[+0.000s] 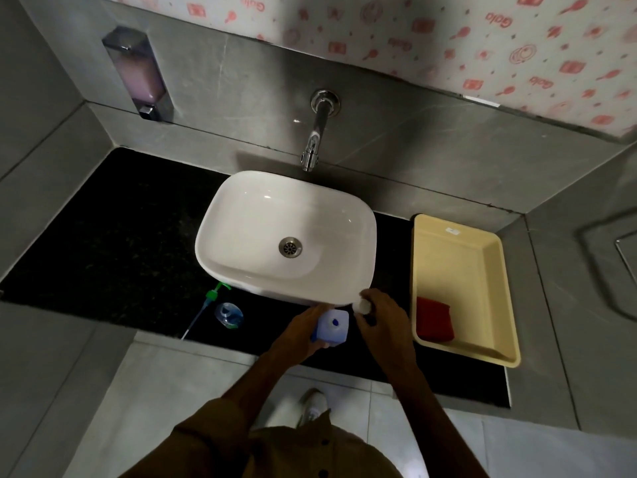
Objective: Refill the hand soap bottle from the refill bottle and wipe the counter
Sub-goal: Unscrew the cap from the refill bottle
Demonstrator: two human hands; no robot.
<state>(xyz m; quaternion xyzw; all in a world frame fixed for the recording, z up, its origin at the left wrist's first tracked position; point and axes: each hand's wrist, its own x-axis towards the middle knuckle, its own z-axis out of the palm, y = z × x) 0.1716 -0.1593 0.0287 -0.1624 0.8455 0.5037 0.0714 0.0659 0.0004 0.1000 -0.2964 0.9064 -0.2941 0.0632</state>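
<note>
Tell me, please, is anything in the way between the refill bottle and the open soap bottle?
Nothing visible. The refill bottle, held by the left hand, has only bare counter between it and the soap bottle. The pump lies further left.

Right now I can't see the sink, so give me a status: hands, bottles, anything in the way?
Left hand holds refill bottle; right hand holds its cap. Soap bottle open, pump beside it. Nothing between.
</note>
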